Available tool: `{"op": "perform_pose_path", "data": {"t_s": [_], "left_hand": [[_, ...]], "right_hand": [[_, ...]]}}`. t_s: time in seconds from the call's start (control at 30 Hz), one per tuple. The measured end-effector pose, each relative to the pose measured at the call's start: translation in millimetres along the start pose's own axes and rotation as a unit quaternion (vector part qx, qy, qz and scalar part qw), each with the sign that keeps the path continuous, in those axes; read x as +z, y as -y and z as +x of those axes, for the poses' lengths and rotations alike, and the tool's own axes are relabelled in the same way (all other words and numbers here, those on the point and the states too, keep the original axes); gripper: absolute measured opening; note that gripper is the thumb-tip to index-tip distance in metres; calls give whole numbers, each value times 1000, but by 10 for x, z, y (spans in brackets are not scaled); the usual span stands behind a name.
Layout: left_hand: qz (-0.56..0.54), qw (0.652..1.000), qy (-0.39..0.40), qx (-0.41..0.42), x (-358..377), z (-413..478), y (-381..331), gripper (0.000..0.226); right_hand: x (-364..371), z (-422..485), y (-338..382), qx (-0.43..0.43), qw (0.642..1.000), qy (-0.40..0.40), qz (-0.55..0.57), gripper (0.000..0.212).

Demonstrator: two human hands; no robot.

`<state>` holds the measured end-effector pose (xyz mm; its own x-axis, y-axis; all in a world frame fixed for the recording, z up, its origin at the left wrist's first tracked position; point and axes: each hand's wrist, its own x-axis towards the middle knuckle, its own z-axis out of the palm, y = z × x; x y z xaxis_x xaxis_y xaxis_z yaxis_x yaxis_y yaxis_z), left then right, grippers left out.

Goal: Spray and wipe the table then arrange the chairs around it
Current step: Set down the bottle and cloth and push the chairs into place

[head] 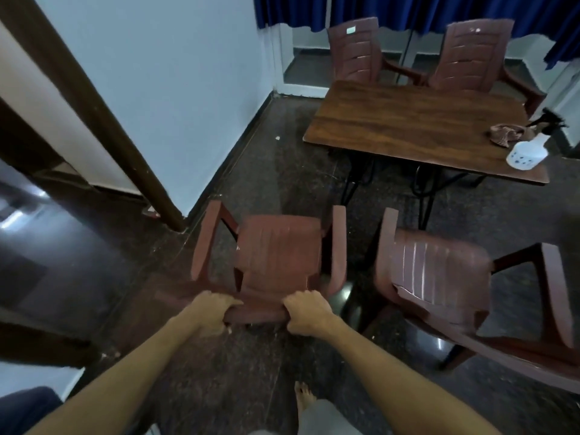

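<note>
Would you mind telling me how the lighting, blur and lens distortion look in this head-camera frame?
Head view: dim, bluish light; the wide-angle lens bows the door frame and the table edges; the spray bottle nozzle smears near the right border; glare spots shine on the dark floor beside the held chair; both hands, left hand and right hand, stay fairly sharp.

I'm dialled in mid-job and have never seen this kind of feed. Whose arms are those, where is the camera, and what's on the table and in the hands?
No machine here: a person wears one wide-angle camera on the head, looking down at their own bare arms. The left hand and right hand both grip the top edge of a reddish plastic chair's backrest. A second chair stands beside it, and two more sit at the far side of the wooden table. On the table's right end lie a crumpled cloth and a white spray bottle.
</note>
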<state>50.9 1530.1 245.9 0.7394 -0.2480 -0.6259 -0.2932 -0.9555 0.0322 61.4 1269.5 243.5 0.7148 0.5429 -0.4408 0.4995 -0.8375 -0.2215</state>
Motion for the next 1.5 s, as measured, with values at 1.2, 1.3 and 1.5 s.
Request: {"op": "perform_pose_path", "data": {"t_s": [1.2,1.3,1.5], "left_hand": [[64,979,-55,185,-641,845,-57,68],[62,981,-54,174,-668,862,-77,70],[61,984,-51,159,-633,866,-105,69]], "right_hand": [[76,88,-401,206,976,-70,9,44],[49,105,-431,201,977,-73,2,45],[67,123,-462,191,979,-71,0,41]]}}
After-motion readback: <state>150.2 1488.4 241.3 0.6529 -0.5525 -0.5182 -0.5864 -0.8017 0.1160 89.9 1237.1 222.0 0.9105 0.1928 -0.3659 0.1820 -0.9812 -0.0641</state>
